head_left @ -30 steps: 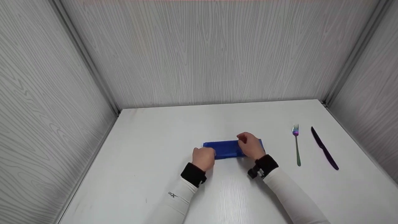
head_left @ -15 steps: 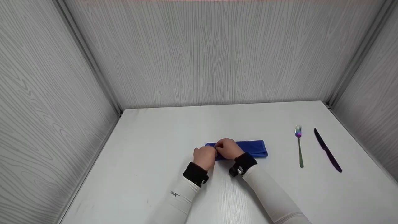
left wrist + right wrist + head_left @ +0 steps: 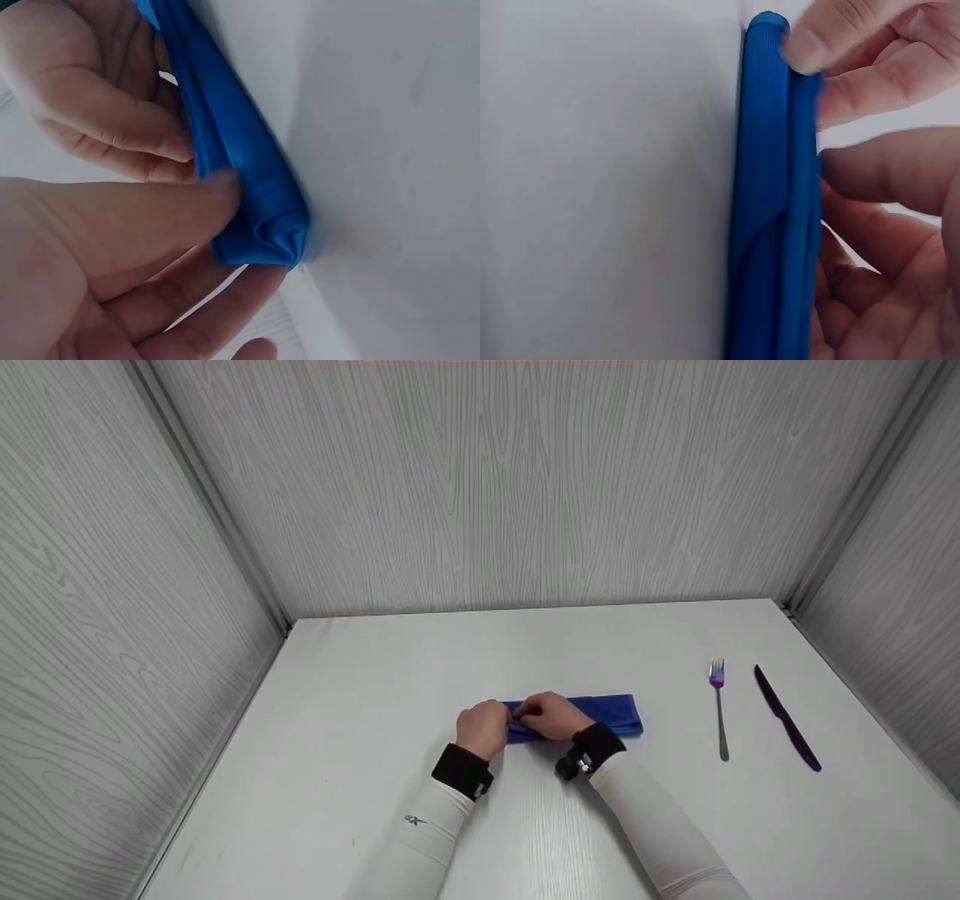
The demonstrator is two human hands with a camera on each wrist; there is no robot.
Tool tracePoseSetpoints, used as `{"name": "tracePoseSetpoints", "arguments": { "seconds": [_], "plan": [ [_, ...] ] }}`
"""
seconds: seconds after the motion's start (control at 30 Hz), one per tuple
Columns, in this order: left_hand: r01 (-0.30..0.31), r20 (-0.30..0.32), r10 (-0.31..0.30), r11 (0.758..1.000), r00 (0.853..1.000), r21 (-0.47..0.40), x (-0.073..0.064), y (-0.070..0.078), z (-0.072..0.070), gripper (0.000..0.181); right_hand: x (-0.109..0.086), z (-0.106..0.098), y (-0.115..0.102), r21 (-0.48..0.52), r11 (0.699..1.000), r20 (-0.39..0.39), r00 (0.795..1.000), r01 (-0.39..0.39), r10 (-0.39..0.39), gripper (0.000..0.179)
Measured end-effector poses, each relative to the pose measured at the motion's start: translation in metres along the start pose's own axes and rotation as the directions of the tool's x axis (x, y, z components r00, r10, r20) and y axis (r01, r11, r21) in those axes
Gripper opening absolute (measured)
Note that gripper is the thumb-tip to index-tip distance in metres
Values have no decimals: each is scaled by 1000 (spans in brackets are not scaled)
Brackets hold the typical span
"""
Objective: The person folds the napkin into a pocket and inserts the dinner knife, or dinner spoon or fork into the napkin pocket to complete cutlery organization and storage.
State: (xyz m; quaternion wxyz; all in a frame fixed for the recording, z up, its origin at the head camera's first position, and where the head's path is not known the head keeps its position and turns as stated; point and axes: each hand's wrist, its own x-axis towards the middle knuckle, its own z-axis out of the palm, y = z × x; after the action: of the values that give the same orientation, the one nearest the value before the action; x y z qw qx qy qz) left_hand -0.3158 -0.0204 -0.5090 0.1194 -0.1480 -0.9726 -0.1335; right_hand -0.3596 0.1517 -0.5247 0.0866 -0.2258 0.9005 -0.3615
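Note:
A blue cloth (image 3: 609, 714), folded into a long flat strip, lies on the white table in the head view. My left hand (image 3: 482, 729) pinches its left end; in the left wrist view the thumb (image 3: 202, 201) lies over layers that curl at the end of the cloth (image 3: 259, 161). Close beside it, my right hand (image 3: 553, 715) pinches the cloth's upper layers left of its middle. In the right wrist view the thumb and finger of the right hand (image 3: 892, 247) meet the raised edge of the cloth (image 3: 769, 165), partly hidden behind it.
To the right on the white table (image 3: 360, 720) lie a rainbow-coloured fork (image 3: 719, 709) and a dark purple knife (image 3: 785, 718), side by side and apart from the cloth. Grey wood-grain panels (image 3: 480, 487) stand behind the table and at both sides.
My right hand has moved left along the cloth, from near its right end to beside my left hand, and now pinches there. The left hand has stayed at the left end, shifting slightly.

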Motion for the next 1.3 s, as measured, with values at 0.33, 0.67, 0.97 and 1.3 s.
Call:
{"name": "tracePoseSetpoints", "arguments": {
  "seconds": [0.33,0.67,0.97,1.3],
  "plan": [
    [19,-78,-31,989,997,-149,5,-3,1,8,0,-1,5,49,999,-25,1000,0,1,17],
    [-4,46,14,978,999,-209,5,2,-4,7,4,-1,16,151,988,-156,986,-29,52,11],
    [-119,145,152,969,978,-215,7,-5,6,7,4,0,18,202,979,-166,985,-18,52,10],
    [-114,187,136,986,973,-124,9,-5,5,10,4,1,17,248,968,-166,983,-35,78,11]
  ]
}}
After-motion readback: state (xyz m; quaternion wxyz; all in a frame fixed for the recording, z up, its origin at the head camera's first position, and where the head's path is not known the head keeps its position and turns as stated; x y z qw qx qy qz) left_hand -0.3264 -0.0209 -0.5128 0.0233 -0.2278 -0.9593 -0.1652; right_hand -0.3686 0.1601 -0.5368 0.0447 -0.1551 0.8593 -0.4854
